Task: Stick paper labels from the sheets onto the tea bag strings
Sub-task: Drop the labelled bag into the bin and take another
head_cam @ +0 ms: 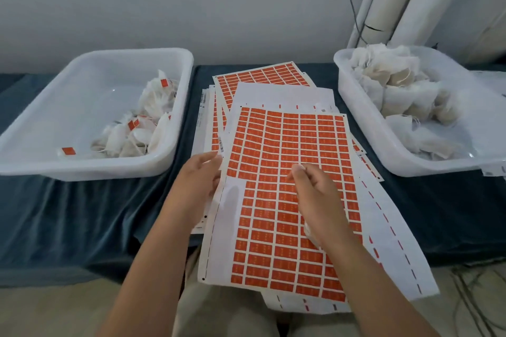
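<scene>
Left tub (95, 171): a white plastic tub, seen well left of the left hand. Labelled tea bags (142, 128) are heaped against its right wall, and one loose orange label (68, 150) lies on its floor.
Left hand (201, 176): laid against the left edge of the top label sheet with the fingers loosely extended. Whether the edge is gripped cannot be told.
Top label sheet (273, 145): found between and under both hands. Its long axis runs away from the person, the far end leaning slightly right. A blank patch is seen just right of the left hand.
Right hand (315, 197): clenched over the sheet. A tea bag (310, 232) is held in it, and something white is pinched at the thumb tip.
Sheet stack (273, 93): fanned beyond both hands, orange and spent white sheets mixed.
Right tub (410, 169): set well right of the right hand and filled with unlabelled tea bags (397, 82).
</scene>
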{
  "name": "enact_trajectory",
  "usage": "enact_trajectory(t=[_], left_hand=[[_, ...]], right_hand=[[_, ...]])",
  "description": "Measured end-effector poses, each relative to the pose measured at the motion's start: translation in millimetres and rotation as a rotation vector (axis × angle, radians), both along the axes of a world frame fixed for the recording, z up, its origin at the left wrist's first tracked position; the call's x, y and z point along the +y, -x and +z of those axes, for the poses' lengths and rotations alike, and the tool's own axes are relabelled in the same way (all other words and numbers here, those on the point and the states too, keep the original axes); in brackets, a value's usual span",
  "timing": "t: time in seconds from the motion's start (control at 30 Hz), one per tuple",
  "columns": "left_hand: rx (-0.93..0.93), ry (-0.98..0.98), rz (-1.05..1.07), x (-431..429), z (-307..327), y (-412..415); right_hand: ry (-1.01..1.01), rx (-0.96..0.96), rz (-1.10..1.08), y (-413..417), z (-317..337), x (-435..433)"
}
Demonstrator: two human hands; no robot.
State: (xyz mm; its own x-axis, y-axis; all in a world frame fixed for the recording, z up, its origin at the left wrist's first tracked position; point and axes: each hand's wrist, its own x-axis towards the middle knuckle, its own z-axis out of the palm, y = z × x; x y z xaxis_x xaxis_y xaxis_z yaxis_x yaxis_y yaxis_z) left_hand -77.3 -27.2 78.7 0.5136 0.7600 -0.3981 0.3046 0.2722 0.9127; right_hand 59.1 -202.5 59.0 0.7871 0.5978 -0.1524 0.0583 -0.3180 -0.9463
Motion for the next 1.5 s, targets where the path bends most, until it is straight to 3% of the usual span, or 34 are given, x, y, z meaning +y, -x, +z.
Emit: enact_trajectory(t=[0.2,0.4,0.5,0.57,0.67,0.83,1.1,1.3,1.5], left_hand=[[0.16,-0.149,-0.137,0,-3,0],[-0.121,0.175,-0.14,-1,-1,11],[-0.243,0.3,-0.177,-3,2,16],[-0.262,0.247,-0.184,-6,5,21],[-0.175,0.017,-0.142,-15,11,25],[-0.032,-0.24,-0.171,-25,19,26],[0.046,-0.34,-0.169,-28,16,27],[0.014,-0.291,-0.118,-28,9,28],[-0.001,-0.319,-0.135,-31,10,28]], right_hand=[[0.01,-0.16,0.059,-2,3,2],[0.064,-0.341,0.223,12,12,23],[0.06,-0.523,0.279,20,11,31],[0.082,-0.696,0.253,20,14,34],[0.084,-0.977,0.229,16,20,33],[0.009,-1.306,0.45,2,22,33],[0.062,-1.366,0.612,-3,25,35],[0.052,-1.203,0.679,-6,37,32],[0.077,-1.286,0.713,-5,38,32]])
